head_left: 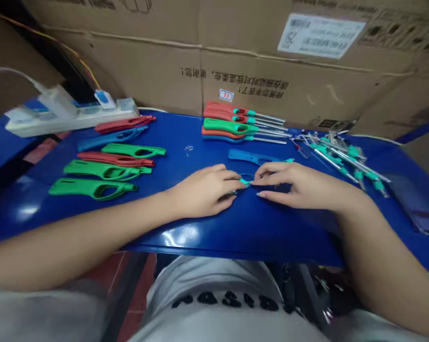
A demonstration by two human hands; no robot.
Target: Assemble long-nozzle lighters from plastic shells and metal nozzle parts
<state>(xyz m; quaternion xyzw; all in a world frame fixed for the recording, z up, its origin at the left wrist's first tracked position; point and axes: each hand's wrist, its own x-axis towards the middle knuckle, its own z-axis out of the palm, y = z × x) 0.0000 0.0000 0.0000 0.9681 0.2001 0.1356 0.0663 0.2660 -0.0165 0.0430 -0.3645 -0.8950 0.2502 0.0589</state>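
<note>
Over the middle of the blue table, my left hand [209,192] is closed around a small lighter part with a teal end [245,181], mostly covered by my fingers. A thin blue wire loops just above it. My right hand [296,185] has its fingertips drawn together at the teal end; what they pinch is too small to make out. Just beyond my hands lies a blue lighter handle [250,156], its right end partly behind my right hand. Farther back, several long-nosed lighters [230,126] in red, green, orange and blue lie stacked, their metal tubes pointing right.
Several red, blue and green lighter handles [93,187] lie in a column at left. A white power strip [82,121] sits behind them. Metal tubes with teal fittings [349,161] are heaped at right, near a dark flat object [419,204]. Cardboard [157,71] walls the back.
</note>
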